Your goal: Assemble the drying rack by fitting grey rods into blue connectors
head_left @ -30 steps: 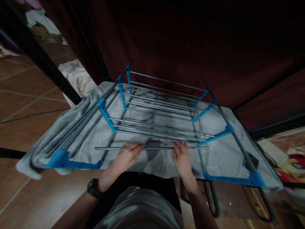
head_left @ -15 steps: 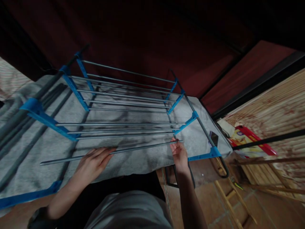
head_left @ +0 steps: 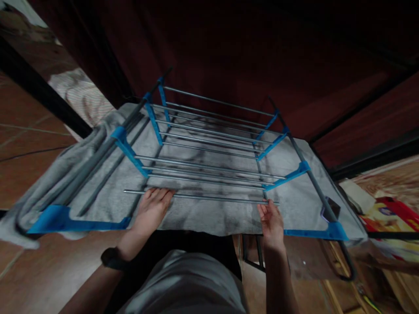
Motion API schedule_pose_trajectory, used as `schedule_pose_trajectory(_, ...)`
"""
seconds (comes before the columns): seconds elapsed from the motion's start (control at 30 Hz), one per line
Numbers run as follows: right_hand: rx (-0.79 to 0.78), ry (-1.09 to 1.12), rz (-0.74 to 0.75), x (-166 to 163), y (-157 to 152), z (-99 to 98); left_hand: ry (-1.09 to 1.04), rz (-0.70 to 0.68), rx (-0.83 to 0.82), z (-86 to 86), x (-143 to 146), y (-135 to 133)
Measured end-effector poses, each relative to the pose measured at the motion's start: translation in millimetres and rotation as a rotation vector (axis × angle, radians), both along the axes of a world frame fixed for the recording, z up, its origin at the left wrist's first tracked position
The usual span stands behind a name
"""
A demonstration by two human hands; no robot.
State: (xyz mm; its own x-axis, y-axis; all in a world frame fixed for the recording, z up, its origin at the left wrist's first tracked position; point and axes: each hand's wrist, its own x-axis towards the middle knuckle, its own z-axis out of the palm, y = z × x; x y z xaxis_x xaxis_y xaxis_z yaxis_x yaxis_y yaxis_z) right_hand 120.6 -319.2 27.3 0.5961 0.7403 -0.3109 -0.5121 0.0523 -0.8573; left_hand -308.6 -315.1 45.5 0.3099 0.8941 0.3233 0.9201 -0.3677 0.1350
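Observation:
A thin grey metal rod (head_left: pixel 216 199) lies level across the near side of a partly built rack, gripped at both ends. My left hand (head_left: pixel 153 207) closes over it near its left end. Near the right end, the fingers of my right hand (head_left: pixel 271 218) pinch it from below. The rack has dark side tubes and blue plastic brackets (head_left: pixel 131 153), with several rods (head_left: pixel 209 166) running between the farther ones. The nearest left bracket (head_left: pixel 88 223) and nearest right bracket (head_left: pixel 314 231) carry no rod.
A grey blanket (head_left: pixel 209 220) covers the surface under the rack. A phone (head_left: pixel 330 209) lies on it at the right, beside the side tube. Farther right are a red and yellow package (head_left: pixel 389 216) and wooden slats. Dark red panels stand behind.
My view has swung left, so the rack appears farther right. The held rod's left end has moved away from me, bringing it more in line with the rack's rods. Both hands keep their grip.

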Motion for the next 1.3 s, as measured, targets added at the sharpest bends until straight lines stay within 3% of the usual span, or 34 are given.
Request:
schedule_pose_trajectory(0.3,-0.056,-0.014,0.033,7,-4,-24.0,0.049,0.224,0.002,-12.4,-4,-9)
schedule_pose_trajectory(0.5,-0.063,0.058,0.069,3,-1,-44.9,0.041,0.254,-0.026,-22.7,-3,-11)
schedule_pose_trajectory(0.93,-0.056,0.076,0.125,18,4,-78.8,0.102,0.281,-0.081,-21.7,-7,-6)
schedule_pose_trajectory(1.03,-0.045,0.064,0.113,21,5,-81.3,0.087,0.330,-0.066,-24.4,-8,-4)
schedule_pose_trajectory(1.3,0.017,0.012,0.085,14,6,-72.6,-0.224,0.630,0.048,-28.5,-15,3)
